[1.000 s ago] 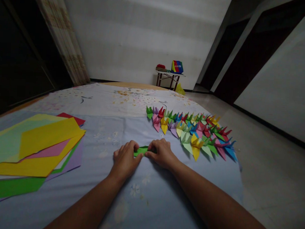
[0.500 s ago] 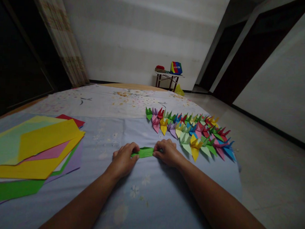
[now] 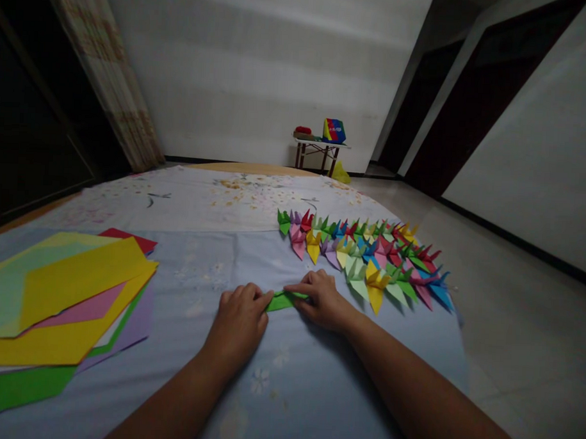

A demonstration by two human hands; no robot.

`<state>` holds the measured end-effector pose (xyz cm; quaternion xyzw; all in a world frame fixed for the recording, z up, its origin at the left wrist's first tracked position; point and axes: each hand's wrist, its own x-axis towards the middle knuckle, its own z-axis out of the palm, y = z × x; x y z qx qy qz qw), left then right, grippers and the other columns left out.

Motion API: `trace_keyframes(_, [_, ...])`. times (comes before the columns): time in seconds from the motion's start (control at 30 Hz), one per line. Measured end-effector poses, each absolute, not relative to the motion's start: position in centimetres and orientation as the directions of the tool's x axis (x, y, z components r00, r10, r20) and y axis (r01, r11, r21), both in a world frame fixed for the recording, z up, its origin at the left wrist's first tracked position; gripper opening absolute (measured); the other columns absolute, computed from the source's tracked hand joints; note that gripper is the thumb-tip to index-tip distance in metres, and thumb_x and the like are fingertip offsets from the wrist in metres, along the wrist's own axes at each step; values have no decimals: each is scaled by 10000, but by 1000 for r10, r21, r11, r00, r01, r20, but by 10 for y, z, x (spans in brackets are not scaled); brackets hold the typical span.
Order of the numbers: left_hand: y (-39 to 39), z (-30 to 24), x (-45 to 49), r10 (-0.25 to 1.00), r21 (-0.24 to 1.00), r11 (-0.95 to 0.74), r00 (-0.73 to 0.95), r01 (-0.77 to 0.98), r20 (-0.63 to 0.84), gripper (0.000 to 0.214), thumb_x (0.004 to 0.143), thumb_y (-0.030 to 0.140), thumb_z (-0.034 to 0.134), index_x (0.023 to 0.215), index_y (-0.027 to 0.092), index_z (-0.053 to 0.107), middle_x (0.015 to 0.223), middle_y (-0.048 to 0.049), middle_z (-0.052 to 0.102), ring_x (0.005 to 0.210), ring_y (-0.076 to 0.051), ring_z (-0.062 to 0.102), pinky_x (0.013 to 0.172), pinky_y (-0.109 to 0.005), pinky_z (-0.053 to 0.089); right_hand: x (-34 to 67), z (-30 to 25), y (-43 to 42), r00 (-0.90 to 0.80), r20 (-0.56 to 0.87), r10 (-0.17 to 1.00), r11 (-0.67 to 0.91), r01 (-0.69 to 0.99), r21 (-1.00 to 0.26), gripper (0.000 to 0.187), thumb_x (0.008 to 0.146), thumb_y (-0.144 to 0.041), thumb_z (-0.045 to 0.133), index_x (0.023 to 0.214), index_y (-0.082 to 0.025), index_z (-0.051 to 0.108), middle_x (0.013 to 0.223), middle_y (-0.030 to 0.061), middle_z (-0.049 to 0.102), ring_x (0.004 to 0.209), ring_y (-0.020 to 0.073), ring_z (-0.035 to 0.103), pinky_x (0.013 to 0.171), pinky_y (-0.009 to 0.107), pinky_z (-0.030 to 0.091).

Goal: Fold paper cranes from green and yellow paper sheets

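A narrow folded strip of green paper (image 3: 281, 300) lies on the pale blue floral cloth (image 3: 287, 379) in front of me. My left hand (image 3: 240, 319) pinches the strip's left end with curled fingers. My right hand (image 3: 321, 298) presses down on its right part, the forefinger stretched along the top edge. Just right of and behind my right hand stands a dense cluster of several folded paper cranes (image 3: 368, 255) in many colours.
A fanned stack of coloured paper sheets (image 3: 64, 301), yellow on top, lies at the left. The cloth ends at the right, with grey floor (image 3: 511, 304) beyond it. A small table (image 3: 320, 151) with colourful items stands by the far wall.
The green strip has been flattened onto the cloth. My right forefinger now runs along its top edge, and my left hand has shifted slightly right and lower.
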<state>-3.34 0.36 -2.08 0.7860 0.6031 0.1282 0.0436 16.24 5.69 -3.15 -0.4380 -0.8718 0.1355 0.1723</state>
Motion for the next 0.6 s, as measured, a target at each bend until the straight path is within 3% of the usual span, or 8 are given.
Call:
trace_keyframes(0.23, [4,-16,-32,947,125,-314,301,941,114,356,799,133,463,1104,245,609,932,-62,585,904,-238,509,784,-384,335,162,-29,57,-618,209,758,649,681,-341,280,837,-302,560,1103,-355,628,912,55,529,910,207,392,801,365,256])
trace_keyframes(0.47, [5,-14,-31,956,138,-287,274,948,103,355,795,146,476,1103,268,604,940,-53,590,899,-241,509,802,-399,332,161,-26,56,-635,197,747,659,668,-346,293,832,-273,560,1105,-357,624,916,53,542,908,204,402,802,367,259])
trace_keyframes(0.6, [4,-19,-29,954,180,-271,239,946,178,298,810,185,477,1074,233,608,973,-65,582,932,-240,503,843,-408,331,160,-28,55,-618,227,753,654,664,-362,289,835,-260,547,1102,-337,625,923,57,544,905,202,410,813,375,269])
